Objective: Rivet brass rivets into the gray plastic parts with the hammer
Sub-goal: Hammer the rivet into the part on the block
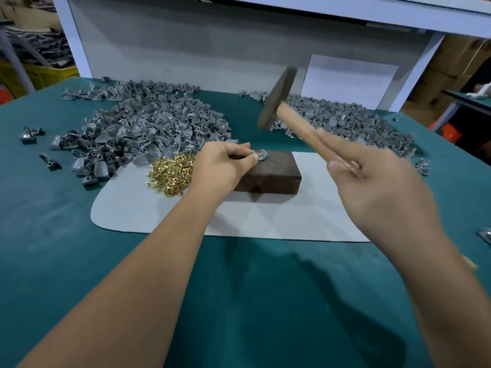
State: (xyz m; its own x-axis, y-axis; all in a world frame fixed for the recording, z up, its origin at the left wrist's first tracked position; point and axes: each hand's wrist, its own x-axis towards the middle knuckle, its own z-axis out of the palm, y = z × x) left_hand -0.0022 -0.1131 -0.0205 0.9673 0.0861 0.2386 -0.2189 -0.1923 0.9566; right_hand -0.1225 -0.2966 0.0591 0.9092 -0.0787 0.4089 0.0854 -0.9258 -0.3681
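Note:
My left hand [225, 162] pinches a small gray plastic part [261, 155] against the top of a dark metal block [276, 171]. My right hand [372, 181] grips the wooden handle of a hammer [279, 99], raised and motion-blurred, with its dark head above and just behind the block. A heap of brass rivets [170, 173] lies left of the block on a light gray mat [148, 208].
A large pile of gray plastic parts [143, 120] spreads across the back left of the green table [239, 288], and a second pile [345, 118] sits at the back right. Stray parts lie at the far left and the right edge. A white panel stands behind.

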